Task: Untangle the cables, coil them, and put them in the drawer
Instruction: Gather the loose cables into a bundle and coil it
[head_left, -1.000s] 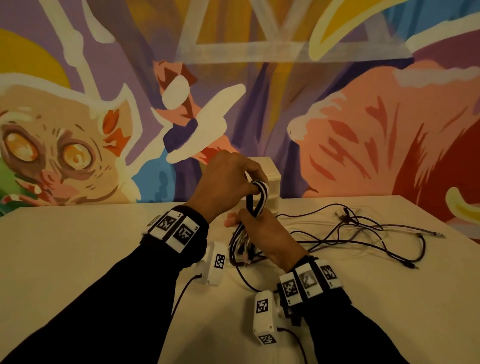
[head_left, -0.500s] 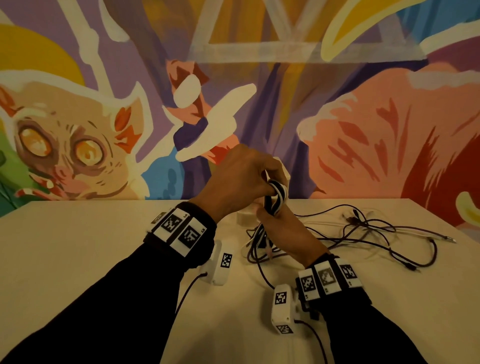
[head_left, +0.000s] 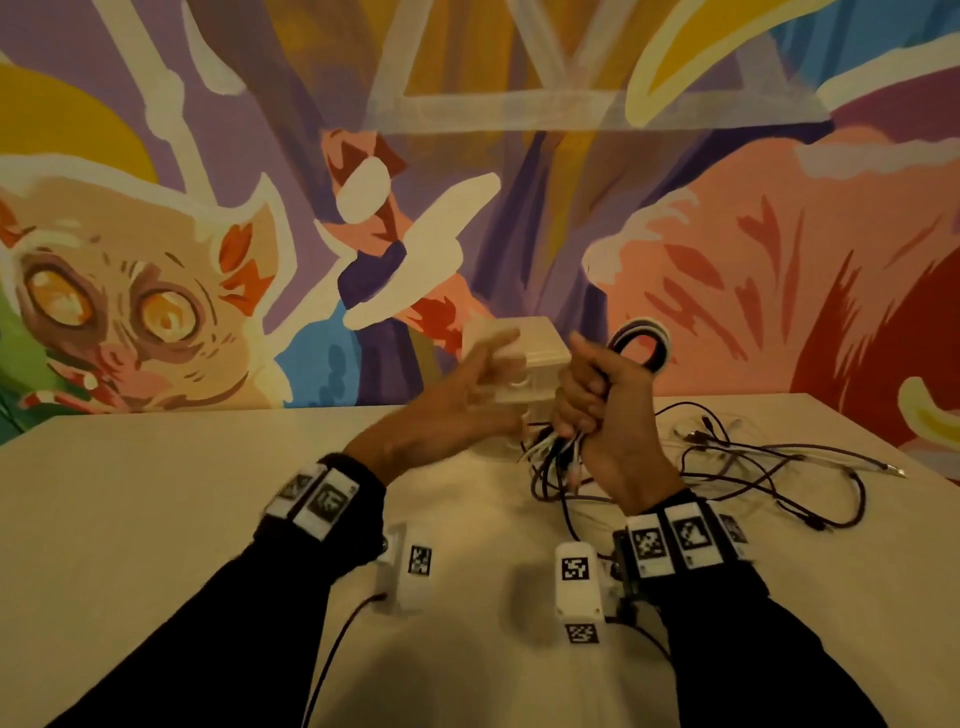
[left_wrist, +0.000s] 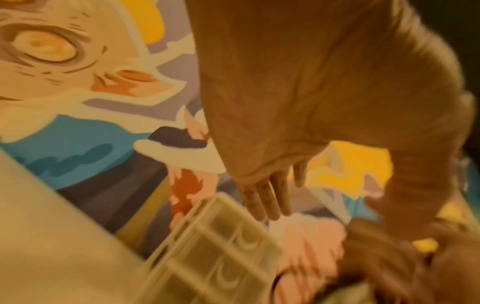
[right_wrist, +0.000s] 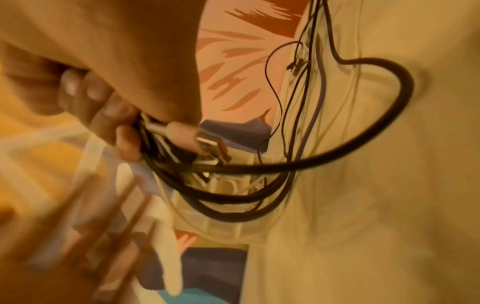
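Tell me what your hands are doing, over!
Right hand grips the coiled cable bundle. Left hand open, reaching at the drawer unit. Loose cables on the table, still tangled.

coiled cables (head_left: 640, 336): black and white | drawer unit (head_left: 524, 364): cream | table (head_left: 156, 519): beige | sleeves (head_left: 769, 654): black

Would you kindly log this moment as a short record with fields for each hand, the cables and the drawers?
left hand: open, fingers spread, reaching toward the drawer unit, holding nothing
right hand: grips the cable bundle, its loop standing above the fist
loose cables: tangled on the table, right of the right hand
drawer unit: small, pale, at the table's far edge; the blur hides whether any drawer is open
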